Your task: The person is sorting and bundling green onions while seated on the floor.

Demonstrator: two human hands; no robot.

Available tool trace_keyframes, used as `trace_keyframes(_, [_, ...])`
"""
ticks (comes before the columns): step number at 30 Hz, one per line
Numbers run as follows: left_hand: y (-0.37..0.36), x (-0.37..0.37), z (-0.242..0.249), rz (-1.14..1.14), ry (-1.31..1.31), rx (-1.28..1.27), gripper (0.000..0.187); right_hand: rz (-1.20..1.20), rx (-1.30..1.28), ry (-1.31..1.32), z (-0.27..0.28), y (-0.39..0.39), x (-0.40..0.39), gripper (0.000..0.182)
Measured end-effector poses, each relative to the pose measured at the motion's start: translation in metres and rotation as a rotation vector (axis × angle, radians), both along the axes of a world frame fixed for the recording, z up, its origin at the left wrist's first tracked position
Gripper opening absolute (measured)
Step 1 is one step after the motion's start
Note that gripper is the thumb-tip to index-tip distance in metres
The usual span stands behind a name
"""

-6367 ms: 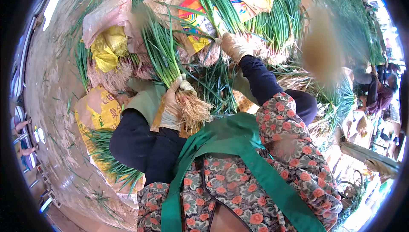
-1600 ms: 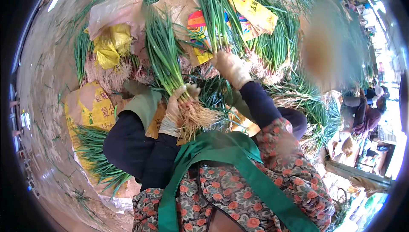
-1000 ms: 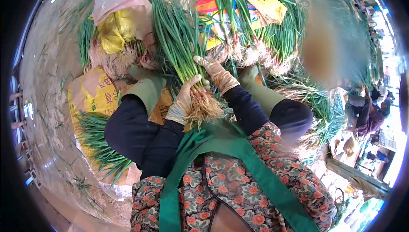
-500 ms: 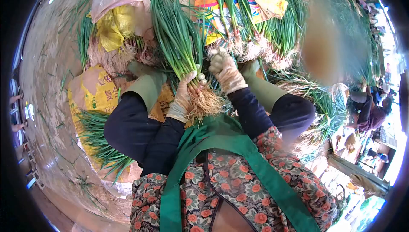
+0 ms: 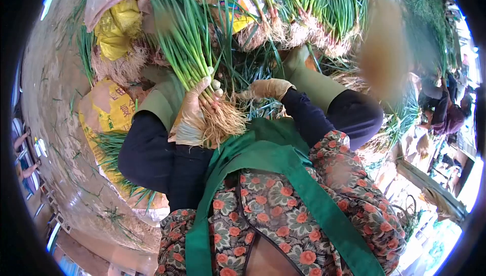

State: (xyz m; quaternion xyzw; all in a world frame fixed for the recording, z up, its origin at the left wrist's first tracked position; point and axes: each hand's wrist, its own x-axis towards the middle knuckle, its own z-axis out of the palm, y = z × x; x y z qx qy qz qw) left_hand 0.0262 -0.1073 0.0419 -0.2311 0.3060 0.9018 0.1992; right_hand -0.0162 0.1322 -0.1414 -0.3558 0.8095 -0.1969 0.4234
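My left hand, in a pale glove, is wrapped round a bunch of green onions. Their green leaves point up and away, and the tangled tan roots hang toward my apron. A few white bulbs stick out beside my left thumb. To the right, my gloved right hand reaches across with its fingers pressed together, their tips close to the right edge of the roots. Whatever lies between those fingertips is hidden. Loose green leaves lie on the ground beyond both hands.
More green onion bunches lie at the back right, roots toward me. A yellow bag rests on roots at the back left. Under my left knee is a printed yellow sack with onion leaves on it. Another person sits far right.
My right hand has come down and nearer, from beside the leaves to the roots, its fist now stretched into pressed fingers. My left hand and the bunch appear shifted left as the view moved.
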Motion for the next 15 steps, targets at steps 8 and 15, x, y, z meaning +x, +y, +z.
trace_keyframes(8, [0.007, -0.005, -0.017, -0.071, -0.233, -0.148, 0.033, -0.738, 0.063, -0.039, 0.054, -0.05, -0.029, 0.049])
trace_keyframes(15, [0.008, -0.011, -0.034, -0.119, -0.194, -0.322, 0.025, -1.003, -0.337, -0.041, 0.09, -0.043, -0.059, 0.038])
